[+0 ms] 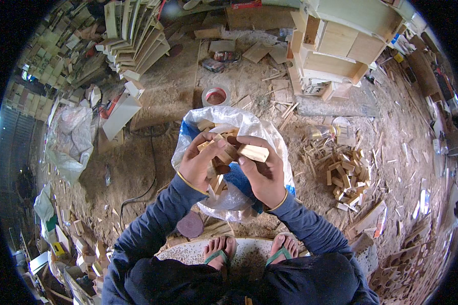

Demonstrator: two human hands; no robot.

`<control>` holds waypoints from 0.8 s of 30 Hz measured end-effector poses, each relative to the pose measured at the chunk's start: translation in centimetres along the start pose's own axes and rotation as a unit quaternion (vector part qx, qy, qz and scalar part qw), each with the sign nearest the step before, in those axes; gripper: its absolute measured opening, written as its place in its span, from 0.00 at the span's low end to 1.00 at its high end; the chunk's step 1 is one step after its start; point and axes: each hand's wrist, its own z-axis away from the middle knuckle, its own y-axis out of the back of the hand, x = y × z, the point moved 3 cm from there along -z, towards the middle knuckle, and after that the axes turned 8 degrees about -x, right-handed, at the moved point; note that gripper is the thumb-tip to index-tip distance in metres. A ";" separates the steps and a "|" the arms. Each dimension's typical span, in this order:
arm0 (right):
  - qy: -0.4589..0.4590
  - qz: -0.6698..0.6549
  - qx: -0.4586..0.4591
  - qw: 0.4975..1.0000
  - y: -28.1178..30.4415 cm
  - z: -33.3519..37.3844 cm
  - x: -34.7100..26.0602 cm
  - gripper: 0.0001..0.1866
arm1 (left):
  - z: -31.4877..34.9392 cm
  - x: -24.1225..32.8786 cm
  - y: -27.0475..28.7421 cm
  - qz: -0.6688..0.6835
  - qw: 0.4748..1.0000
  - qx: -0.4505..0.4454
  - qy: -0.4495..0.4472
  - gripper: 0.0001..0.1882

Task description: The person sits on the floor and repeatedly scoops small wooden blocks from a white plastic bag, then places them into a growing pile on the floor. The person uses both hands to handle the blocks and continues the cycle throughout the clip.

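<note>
Over a white woven sack (252,120) with a blue patch, both my hands are raised close together. My left hand (196,161) is closed on a wooden block (225,154), thumb across its near side; its fingers hide part of it. Between thumb and fingers, my right hand (267,177) grips a short, pale wooden block (254,152), just right of the left hand's piece. Inside the sack's open mouth lie several more wood pieces (218,184), partly covered by my hands.
A heap of small wooden blocks (347,175) lies on the dusty floor to the right, below a clear container (321,132). Ahead sits a tape roll (216,95). A black cable (153,175) runs on the left, near a translucent plastic bag (72,138). Wooden furniture (336,43) stands at far right.
</note>
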 end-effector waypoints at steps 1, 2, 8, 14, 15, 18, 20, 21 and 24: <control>-0.002 -0.025 -0.003 1.000 0.1 -0.1 0.1 0.18 | 0.1 0.1 0.0 0.004 1.000 -0.002 0.002 0.10; -0.001 -0.051 -0.009 0.999 0.3 -0.2 0.1 0.18 | 0.1 0.2 0.0 0.011 1.000 -0.011 0.000 0.10; -0.035 -0.139 -0.012 0.990 0.7 -0.1 0.0 0.15 | 0.2 0.2 0.1 -0.019 1.000 -0.012 -0.008 0.10; -0.052 -0.103 0.004 0.993 1.2 -0.2 0.7 0.14 | 0.7 0.4 0.1 -0.019 0.998 0.035 0.040 0.09; -0.051 -0.067 0.001 0.996 1.4 -0.2 0.8 0.14 | 0.7 0.5 0.2 -0.022 0.997 0.049 0.048 0.09; -0.059 0.027 -0.008 0.998 1.6 -0.2 0.9 0.14 | 0.8 0.7 0.2 -0.025 0.996 0.069 0.052 0.09; -0.059 0.080 -0.006 0.995 1.6 -0.2 0.8 0.13 | 0.7 0.8 0.3 -0.023 0.996 0.071 0.049 0.09; -0.055 0.101 -0.002 0.993 1.6 -0.2 0.7 0.13 | 0.7 0.8 0.4 -0.022 0.997 0.063 0.043 0.09; -0.041 0.146 0.010 0.988 1.3 -0.2 0.4 0.12 | 0.6 0.8 0.7 -0.019 0.998 0.050 0.036 0.09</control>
